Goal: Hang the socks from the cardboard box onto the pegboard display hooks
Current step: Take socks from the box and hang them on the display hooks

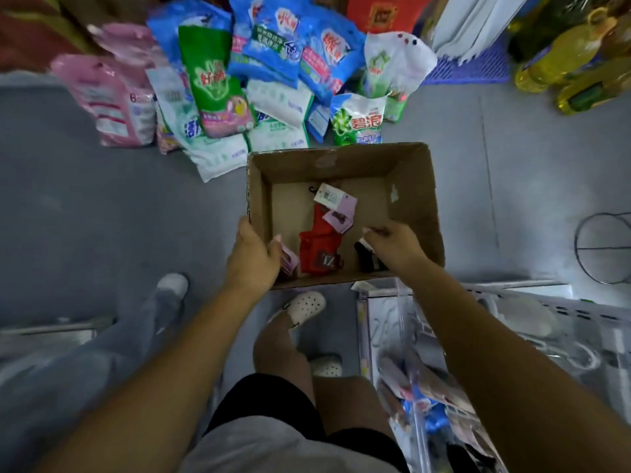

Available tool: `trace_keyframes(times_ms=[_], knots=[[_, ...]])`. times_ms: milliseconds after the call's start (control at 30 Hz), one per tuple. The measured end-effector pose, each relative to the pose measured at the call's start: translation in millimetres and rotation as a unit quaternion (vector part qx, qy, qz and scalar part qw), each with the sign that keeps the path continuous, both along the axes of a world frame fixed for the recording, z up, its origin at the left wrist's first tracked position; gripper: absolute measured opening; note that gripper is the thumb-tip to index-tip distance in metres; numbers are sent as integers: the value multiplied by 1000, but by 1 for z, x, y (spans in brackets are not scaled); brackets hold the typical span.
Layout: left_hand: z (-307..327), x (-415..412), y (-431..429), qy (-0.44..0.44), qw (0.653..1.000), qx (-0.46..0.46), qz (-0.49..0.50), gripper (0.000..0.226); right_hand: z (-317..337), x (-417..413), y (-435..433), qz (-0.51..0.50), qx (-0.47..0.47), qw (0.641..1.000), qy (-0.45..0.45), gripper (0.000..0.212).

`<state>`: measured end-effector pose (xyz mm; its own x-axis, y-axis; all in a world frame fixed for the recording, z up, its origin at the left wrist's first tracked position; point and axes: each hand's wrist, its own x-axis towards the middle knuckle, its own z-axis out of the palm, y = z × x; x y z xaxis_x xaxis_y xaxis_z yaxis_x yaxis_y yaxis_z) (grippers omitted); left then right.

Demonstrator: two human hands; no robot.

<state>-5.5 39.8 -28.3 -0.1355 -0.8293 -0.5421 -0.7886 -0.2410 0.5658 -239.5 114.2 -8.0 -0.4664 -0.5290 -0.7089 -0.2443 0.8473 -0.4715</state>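
An open cardboard box [413, 186] stands on the grey floor in front of me. On its bottom lie red socks [319, 245] with pink and white tags. My left hand [254, 257] is at the box's near left corner, its fingers closed on a pink-tagged sock pack [288, 262]. My right hand [394, 245] reaches into the near right of the box and pinches the white tag of a pair of black socks [367, 256]. No pegboard hooks are in view.
Bags of detergent [246, 83] are piled on the floor beyond the box, oil bottles [566, 59] at the far right. A white rack with packaged goods [444, 363] stands at my right. Another person's leg and shoe [170, 285] are at my left. My own feet are below the box.
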Motion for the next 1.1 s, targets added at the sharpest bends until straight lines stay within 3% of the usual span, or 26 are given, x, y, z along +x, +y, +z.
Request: trace_keyframes(times_ms=[167, 400, 567, 667, 767, 867, 1000, 1100], knots=[[-33, 0, 8, 5, 1000, -9, 30, 69, -64, 0, -29, -38, 80, 994, -68, 30], [-50, -3, 13, -9, 997, -58, 48, 68, -154, 31, -64, -115, 149, 967, -169, 79], [-55, -5, 14, -22, 995, -83, 50, 66, -207, 51, -78, -99, 181, 961, -185, 93], [-55, -7, 15, -28, 993, -96, 55, 65, -222, 54, -75, -25, 179, 974, -136, 89], [-56, -7, 14, -12, 994, -93, 58, 64, -229, 53, -72, -22, 186, 973, -135, 85], [-56, -6, 13, -15, 995, -82, 58, 65, -231, 52, -72, -14, 220, 966, -136, 94], [-52, -7, 11, -3, 996, -68, 63, 65, -214, 47, -62, -104, 171, 961, -193, 79], [-50, -4, 9, 16, 997, -45, 56, 69, -184, 43, -55, -144, 132, 953, -234, 80]])
